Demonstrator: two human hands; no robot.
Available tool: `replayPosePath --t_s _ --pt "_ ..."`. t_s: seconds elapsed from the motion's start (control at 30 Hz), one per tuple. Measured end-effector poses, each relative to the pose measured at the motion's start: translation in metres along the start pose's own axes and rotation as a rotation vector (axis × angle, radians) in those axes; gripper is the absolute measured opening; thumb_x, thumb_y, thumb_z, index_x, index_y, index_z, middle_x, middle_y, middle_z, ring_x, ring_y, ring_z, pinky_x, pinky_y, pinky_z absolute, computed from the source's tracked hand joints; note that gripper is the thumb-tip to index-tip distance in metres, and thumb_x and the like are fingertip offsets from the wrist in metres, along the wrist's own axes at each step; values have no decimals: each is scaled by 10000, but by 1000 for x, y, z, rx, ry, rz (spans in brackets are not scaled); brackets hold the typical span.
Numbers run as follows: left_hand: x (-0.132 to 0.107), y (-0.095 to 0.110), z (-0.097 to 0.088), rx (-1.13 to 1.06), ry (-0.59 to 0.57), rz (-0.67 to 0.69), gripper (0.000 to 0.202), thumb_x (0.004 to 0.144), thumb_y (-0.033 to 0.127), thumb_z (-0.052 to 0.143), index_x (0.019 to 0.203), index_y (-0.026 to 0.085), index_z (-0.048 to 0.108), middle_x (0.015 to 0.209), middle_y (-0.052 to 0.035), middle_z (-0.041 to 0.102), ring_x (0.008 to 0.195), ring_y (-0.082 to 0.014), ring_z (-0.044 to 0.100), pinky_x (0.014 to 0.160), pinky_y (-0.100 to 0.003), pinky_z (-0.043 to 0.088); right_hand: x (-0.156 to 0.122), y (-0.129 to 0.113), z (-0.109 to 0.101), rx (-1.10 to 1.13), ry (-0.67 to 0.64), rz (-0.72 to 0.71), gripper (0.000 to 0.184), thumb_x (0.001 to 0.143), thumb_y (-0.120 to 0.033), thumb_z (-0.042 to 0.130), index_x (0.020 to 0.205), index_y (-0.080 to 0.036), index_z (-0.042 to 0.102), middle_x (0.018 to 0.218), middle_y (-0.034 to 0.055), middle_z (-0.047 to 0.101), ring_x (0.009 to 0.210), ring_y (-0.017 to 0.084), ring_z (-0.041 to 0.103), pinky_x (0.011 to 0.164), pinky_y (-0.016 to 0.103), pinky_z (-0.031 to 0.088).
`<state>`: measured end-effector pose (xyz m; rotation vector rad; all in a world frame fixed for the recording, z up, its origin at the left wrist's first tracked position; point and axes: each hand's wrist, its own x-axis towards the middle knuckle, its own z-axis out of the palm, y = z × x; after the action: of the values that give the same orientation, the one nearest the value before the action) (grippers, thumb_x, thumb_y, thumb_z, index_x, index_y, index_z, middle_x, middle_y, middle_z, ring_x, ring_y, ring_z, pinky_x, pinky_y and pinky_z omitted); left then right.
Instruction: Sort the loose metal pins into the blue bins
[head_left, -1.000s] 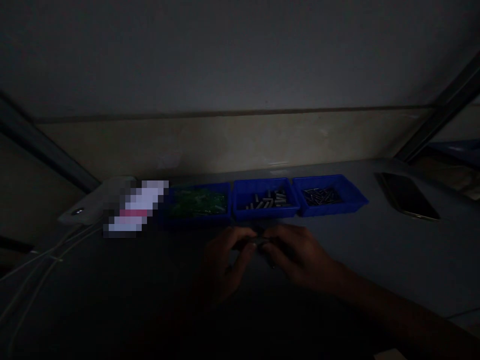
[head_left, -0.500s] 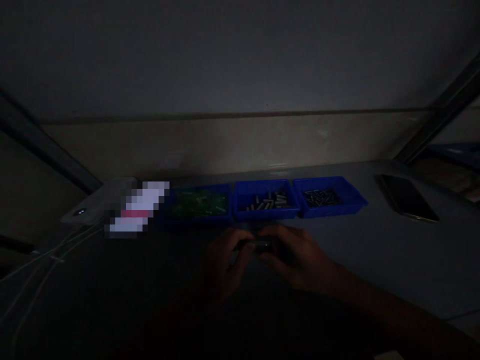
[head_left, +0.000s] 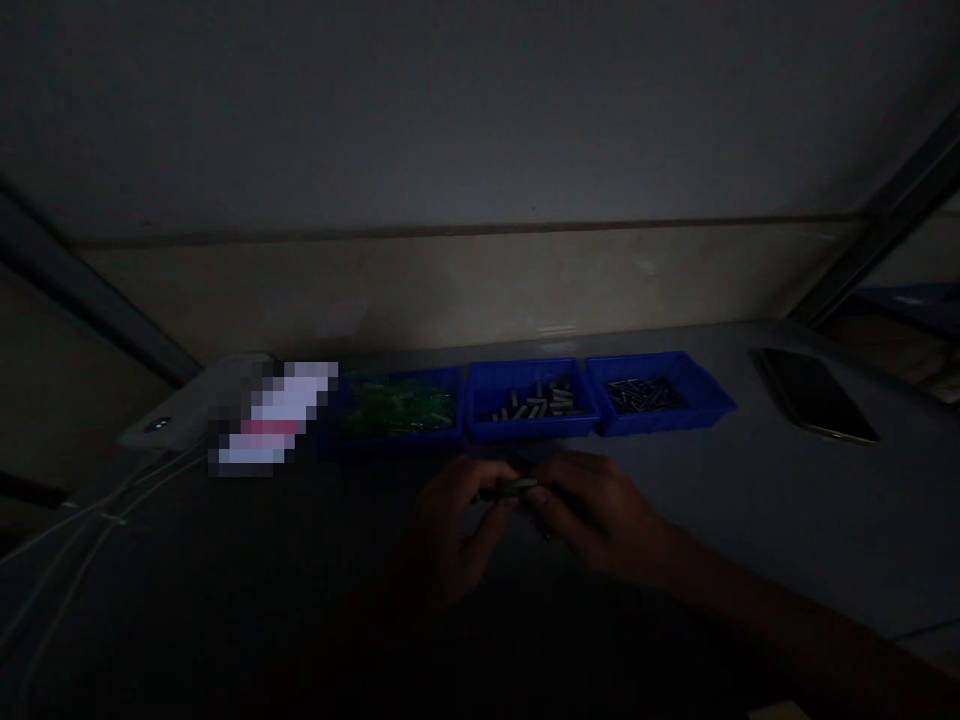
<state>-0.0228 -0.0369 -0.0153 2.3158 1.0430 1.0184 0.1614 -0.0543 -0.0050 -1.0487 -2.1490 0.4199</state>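
My left hand (head_left: 469,515) and my right hand (head_left: 592,510) meet in front of the middle bin, fingertips almost touching. Between them is a small metal cylinder (head_left: 519,486), pinched by the thumb and fingers of both hands. Some dark part shows under my right fingers, too dim to name. Just beyond the hands is a blue bin (head_left: 534,433) with short metal cylinders (head_left: 537,408). To its right, another blue bin (head_left: 667,421) holds thin metal pins or screws (head_left: 641,393). On the left, a third blue bin (head_left: 405,440) contains green transparent pieces (head_left: 397,407).
A phone (head_left: 817,395) lies at the right of the grey table (head_left: 750,520). At the left are a white device (head_left: 154,425), a blurred-out patch (head_left: 277,415) and pale cables (head_left: 97,520). Behind the bins rises a wall (head_left: 420,290); the scene is very dark.
My right hand has shifted a little, its fingertips now closer to my left ones around the metal cylinder. The bins and phone have stayed in place.
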Motion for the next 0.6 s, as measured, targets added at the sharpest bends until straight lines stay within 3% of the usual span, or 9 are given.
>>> replayPosePath --t_s 0.13,0.23,0.37,0.5,0.6 --pt "3 1 -1 24 18 -20 123 829 229 477 867 185 585 755 -17 632 682 -119 592 625 -219 468 -1 -1 0 29 13 33 132 848 -283 511 866 -162 560 675 8 583 583 100 521 534 216 380" --pt "3 1 -1 44 35 -32 138 830 249 473 848 182 592 732 -14 628 664 -121 587 612 -221 462 -2 0 1 60 54 35 153 831 -258 531 949 -162 547 702 11 600 569 97 517 531 219 388" --pt "4 0 -1 36 -1 -50 170 837 260 453 814 179 600 703 -13 627 646 -118 588 595 -213 458 -1 -1 1 28 75 -7 107 859 -243 490 874 -162 559 675 11 594 558 90 511 528 211 385" --pt "4 -1 -2 32 -14 -70 194 845 266 433 830 181 607 720 -16 636 671 -124 598 628 -221 470 0 1 -1 -6 68 -14 194 881 -261 452 752 -163 559 610 1 571 552 91 522 532 209 381" --pt "4 -3 -1 40 -16 -66 186 848 265 436 862 185 603 783 -25 644 731 -133 603 672 -234 478 1 8 -8 -68 145 33 254 889 -300 425 733 -166 574 616 8 589 560 99 543 544 218 389"
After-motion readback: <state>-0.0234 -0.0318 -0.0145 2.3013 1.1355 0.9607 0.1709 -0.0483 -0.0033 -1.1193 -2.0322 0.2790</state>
